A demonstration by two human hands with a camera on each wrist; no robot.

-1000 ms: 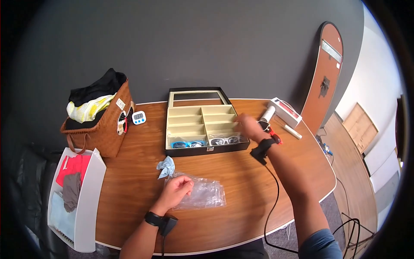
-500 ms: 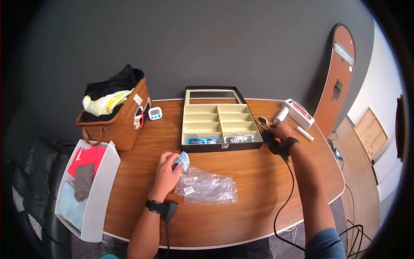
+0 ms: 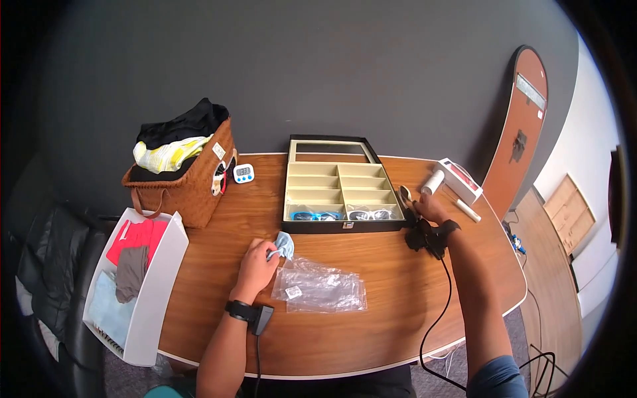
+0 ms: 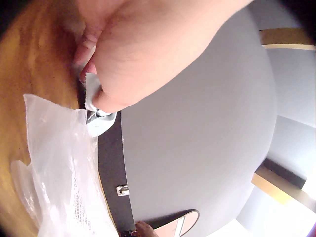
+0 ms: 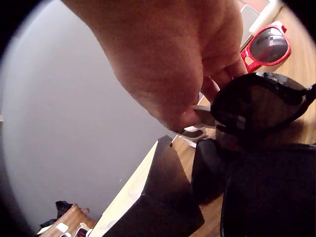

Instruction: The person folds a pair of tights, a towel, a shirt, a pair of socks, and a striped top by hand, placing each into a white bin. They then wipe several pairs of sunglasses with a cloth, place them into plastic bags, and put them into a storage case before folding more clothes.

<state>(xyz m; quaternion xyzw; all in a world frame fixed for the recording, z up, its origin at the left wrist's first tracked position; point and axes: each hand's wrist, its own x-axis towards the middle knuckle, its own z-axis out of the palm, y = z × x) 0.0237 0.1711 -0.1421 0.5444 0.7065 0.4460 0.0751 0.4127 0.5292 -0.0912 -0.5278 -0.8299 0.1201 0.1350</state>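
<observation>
My left hand [image 3: 255, 266] pinches a light blue cloth [image 3: 284, 245], bunched at the fingertips; the left wrist view shows its pale edge [image 4: 101, 123] coming out below the thumb. Clear plastic bags [image 3: 322, 286] lie flat on the table beside that hand. At the right end of the black display case [image 3: 378, 227], my right hand [image 3: 431, 208] grips black sunglasses [image 5: 261, 104] by a part near the thumb; other fingers are hidden behind the palm. Red-framed sunglasses [image 5: 269, 47] lie just beyond that hand. Blue sunglasses [image 3: 316, 216] and white sunglasses [image 3: 370, 215] sit in the case's front compartments.
A brown basket of clothes [image 3: 189, 192] and a white timer [image 3: 243, 174] stand at the back left. A white box of folded cloths [image 3: 156, 292] is at the left edge. White cylinders [image 3: 433, 182] and a white box [image 3: 459, 179] stand back right; a cable [image 3: 434, 325] trails from my right wrist.
My left hand has moved onto the blue cloth and taken hold of it. The right hand has reached beside the case and gripped the black sunglasses. The head view has turned slightly.
</observation>
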